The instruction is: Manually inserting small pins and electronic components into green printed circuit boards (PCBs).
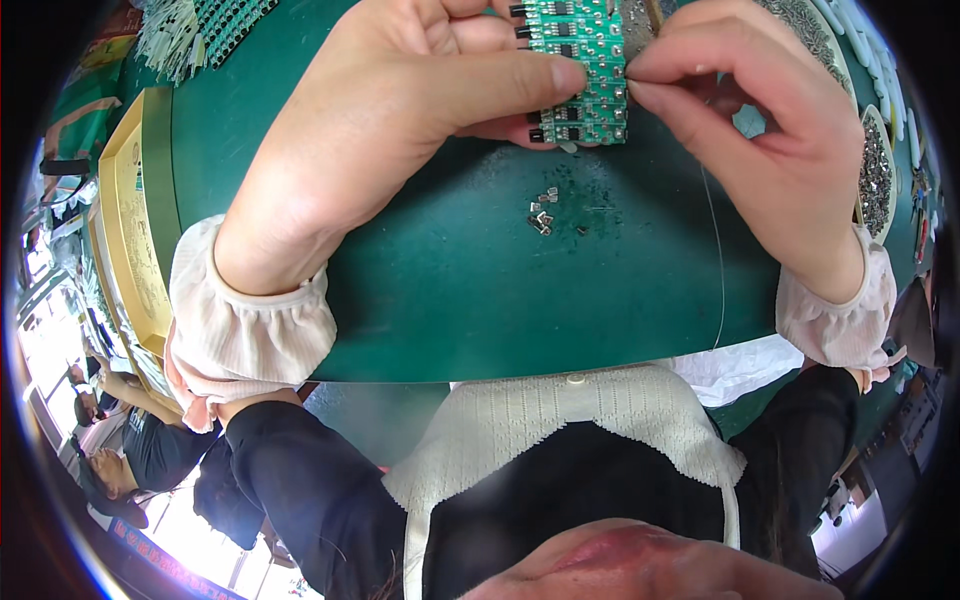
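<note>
My left hand [400,110] grips a green circuit board panel [605,105] at the top centre, its thumb lying flat across the face. The panel carries rows of small black chips, with black parts sticking out along its left edge. At the panel's right edge, my right hand [765,120] has thumb and forefinger pinched together; whatever is between the tips is too small to make out. A thin pale strand [720,260] hangs below the right hand toward the table's near edge. Several small silvery metal pieces [541,217] lie loose on the green table below the panel.
Trays of small metal parts [876,170] stand at the right, beside white tube-like pieces [880,70]. A yellow box [135,220] sits at the left edge. More green boards [235,30] with pale wires [172,40] lie at the upper left. Another person [150,440] is at the far left.
</note>
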Tool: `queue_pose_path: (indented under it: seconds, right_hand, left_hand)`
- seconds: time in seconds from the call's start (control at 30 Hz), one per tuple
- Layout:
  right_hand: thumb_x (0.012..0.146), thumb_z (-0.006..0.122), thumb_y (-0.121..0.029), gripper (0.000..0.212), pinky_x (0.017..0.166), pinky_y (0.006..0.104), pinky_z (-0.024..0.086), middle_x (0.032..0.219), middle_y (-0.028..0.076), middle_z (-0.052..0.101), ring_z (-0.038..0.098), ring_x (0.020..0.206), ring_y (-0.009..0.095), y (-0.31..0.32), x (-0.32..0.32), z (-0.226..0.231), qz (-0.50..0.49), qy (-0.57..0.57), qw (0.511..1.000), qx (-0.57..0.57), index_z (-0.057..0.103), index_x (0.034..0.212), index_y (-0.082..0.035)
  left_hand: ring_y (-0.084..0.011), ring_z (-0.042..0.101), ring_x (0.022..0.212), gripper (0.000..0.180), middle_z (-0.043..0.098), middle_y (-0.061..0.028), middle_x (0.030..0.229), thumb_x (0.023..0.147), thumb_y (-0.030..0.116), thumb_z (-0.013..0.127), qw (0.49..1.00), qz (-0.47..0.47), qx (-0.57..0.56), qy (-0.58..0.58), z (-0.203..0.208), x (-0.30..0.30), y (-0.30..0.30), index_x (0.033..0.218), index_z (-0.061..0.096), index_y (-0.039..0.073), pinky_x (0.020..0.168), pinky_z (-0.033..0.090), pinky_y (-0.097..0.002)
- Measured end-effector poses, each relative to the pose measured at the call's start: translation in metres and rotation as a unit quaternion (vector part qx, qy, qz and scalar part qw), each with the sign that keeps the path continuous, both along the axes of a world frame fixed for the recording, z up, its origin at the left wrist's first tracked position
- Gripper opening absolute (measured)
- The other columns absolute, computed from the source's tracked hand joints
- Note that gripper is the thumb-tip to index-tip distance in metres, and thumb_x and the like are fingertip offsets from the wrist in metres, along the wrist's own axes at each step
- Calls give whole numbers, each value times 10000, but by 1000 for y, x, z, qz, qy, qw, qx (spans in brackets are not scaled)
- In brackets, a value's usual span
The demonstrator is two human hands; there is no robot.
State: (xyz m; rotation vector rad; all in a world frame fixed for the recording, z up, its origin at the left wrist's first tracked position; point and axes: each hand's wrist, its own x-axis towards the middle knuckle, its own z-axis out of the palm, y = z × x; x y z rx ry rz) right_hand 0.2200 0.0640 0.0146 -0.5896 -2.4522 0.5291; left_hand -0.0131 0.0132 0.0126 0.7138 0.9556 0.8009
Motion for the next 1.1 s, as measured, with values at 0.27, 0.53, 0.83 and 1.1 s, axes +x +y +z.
queue_pose_path:
  seconds: [0.27,0.53,0.83,1.1]
  right_hand:
    - [704,851,19,289,599,293,524,865,107,659,658,701,211,6,3,1,12,-11,1000,-2,739,966,-25]
    - [700,852,22,292,611,299,527,865,109,654,663,717,216,8,3,4,4,-33,999,-25,737,965,-18]
    - [684,860,23,306,623,302,531,871,119,656,669,733,222,-3,-6,8,-30,-89,995,27,731,960,-4]
    - [799,810,17,222,557,251,460,820,81,641,610,642,139,4,-6,2,4,7,998,59,678,978,19]
  left_hand:
    - [-116,707,917,407,729,-98,1165,954,-53,643,1000,23,-6,-10,0,0,3,1350,552,-41,788,585,-239]
    - [-154,676,1103,572,664,-133,1303,921,-153,618,984,-20,152,-89,-31,-7,0,1448,425,-48,898,585,-278]
    - [-172,670,1122,565,664,-144,1301,921,-163,613,984,-25,166,-50,-27,-8,1,1436,415,-44,927,580,-292]
    - [-168,685,1098,549,673,-151,1291,916,-165,620,995,19,92,-34,-8,0,-1,1416,431,-40,879,592,-278]
